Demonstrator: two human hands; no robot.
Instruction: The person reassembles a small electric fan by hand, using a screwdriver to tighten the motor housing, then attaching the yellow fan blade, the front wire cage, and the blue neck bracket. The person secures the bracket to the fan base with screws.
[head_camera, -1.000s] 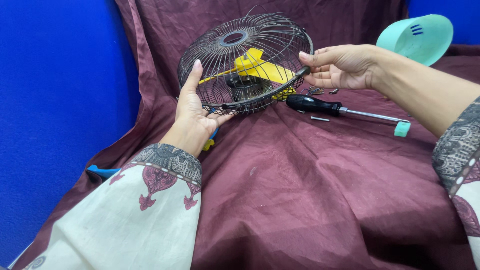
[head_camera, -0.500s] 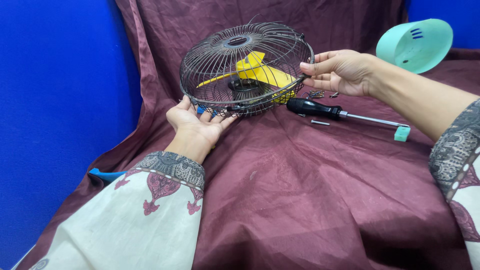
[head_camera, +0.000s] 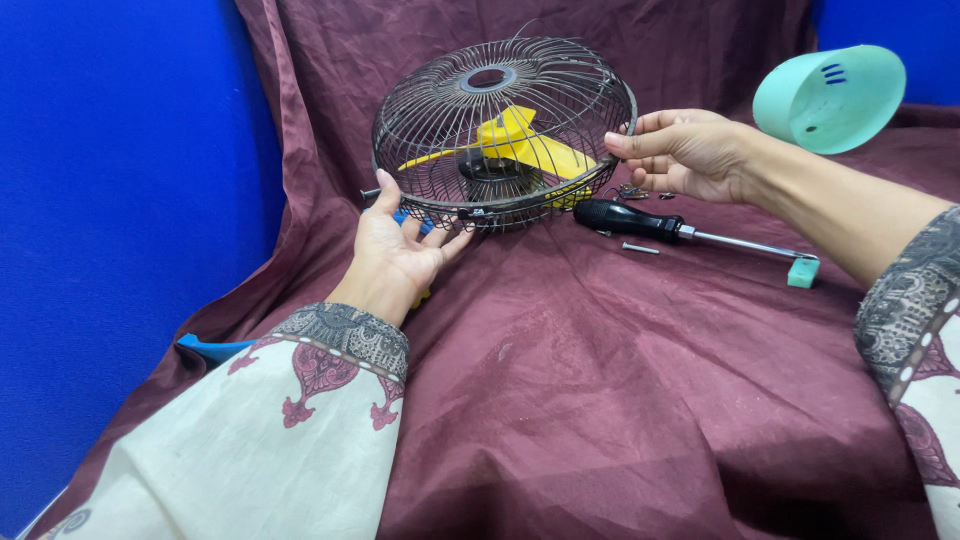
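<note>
A round dark wire fan cage (head_camera: 503, 130) with yellow plastic blades (head_camera: 515, 145) inside it lies tilted on a maroon cloth (head_camera: 620, 380) that drapes over the surface and runs up the blue wall (head_camera: 120, 200) behind. The left hand (head_camera: 395, 250) lies palm up at the lower left rim of the cage, fingers spread loosely and curled under the wire edge, supporting it rather than clamped around it. The right hand (head_camera: 680, 150) reaches in from the right and pinches the cage's rim on that side between thumb and fingertips, the remaining fingers bent. Both arms wear cream sleeves with dark patterned cuffs. Just in front of the cage, below the right hand, a screwdriver with a black handle and a bright metal shaft (head_camera: 690, 232) lies flat on the cloth, its tip touching a small pale green block (head_camera: 803, 272). A loose screw (head_camera: 640, 248) lies just beside the handle, and a few small metal parts (head_camera: 632, 192) sit under the right hand, too small to tell apart. A mint green plastic housing (head_camera: 828, 98) rests at the upper right, well apart from the cage. A blue object (head_camera: 212, 350) peeks out near the left sleeve.
</note>
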